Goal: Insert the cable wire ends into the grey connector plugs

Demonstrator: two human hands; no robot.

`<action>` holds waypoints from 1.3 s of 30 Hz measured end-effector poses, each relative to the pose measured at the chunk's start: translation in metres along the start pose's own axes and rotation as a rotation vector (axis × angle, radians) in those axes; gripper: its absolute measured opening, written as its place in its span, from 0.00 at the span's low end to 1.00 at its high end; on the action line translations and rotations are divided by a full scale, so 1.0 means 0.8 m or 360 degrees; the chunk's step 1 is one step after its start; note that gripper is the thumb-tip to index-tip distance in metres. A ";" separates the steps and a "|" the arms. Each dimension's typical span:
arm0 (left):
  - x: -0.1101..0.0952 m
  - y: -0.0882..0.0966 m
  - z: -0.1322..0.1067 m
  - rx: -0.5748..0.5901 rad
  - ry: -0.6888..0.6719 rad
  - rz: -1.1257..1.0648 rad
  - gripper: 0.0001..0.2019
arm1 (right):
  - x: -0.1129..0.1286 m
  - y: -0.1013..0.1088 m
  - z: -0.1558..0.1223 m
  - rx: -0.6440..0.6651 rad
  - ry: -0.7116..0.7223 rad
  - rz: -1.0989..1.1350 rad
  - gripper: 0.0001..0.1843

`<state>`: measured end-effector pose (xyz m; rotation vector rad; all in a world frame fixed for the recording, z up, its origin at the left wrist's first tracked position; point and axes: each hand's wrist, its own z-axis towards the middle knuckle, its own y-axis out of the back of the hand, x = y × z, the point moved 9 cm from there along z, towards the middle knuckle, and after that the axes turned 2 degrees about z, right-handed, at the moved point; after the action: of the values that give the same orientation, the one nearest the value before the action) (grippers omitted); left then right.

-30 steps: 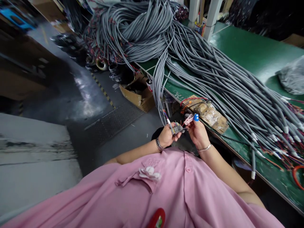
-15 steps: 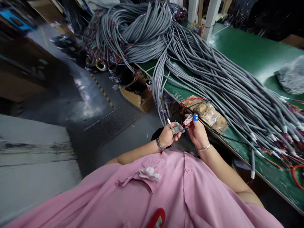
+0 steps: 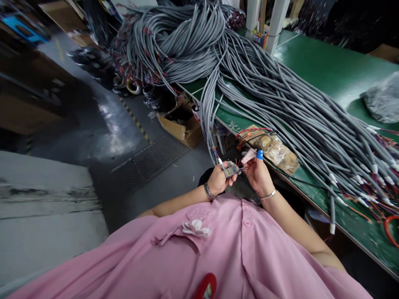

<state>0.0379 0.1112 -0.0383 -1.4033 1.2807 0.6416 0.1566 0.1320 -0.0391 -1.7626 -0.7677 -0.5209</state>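
While fingers [image 3: 231, 180] hold wires [image 3: 243, 169], the printed packet [image 3: 260, 37] bears blurred lettering [image 3: 258, 40]

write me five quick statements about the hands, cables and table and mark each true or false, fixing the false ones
1. Thin coloured wires show between the left hand and the right hand. True.
2. A blue cover is on the left thumb. False: it is on the right thumb.
3. The table is red. False: it is green.
4. Many grey cables lie on the table. True.
5. The left wrist is bare. False: it wears a dark bracelet.
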 end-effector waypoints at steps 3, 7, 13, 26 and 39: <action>0.001 0.005 -0.007 -0.0020 0.0012 0.0025 0.19 | -0.009 0.002 -0.003 0.0090 -0.0175 -0.0003 0.27; 0.008 0.009 -0.015 0.0010 0.0067 0.0051 0.20 | -0.018 0.005 -0.014 0.0317 -0.0417 -0.0033 0.24; 0.015 0.012 -0.019 0.0075 0.0041 0.0120 0.19 | -0.017 0.013 -0.029 0.0485 -0.0485 -0.0248 0.16; 0.010 -0.009 -0.028 0.0318 0.0119 0.0548 0.18 | -0.001 -0.024 -0.034 0.0608 -0.0220 -0.0734 0.12; -0.019 -0.009 -0.013 0.0067 -0.0032 0.0066 0.18 | 0.001 0.004 -0.003 0.0241 -0.0245 -0.0101 0.30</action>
<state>0.0376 0.1054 -0.0195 -1.3360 1.3030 0.6514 0.1592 0.1294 -0.0402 -1.6549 -0.9489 -0.3617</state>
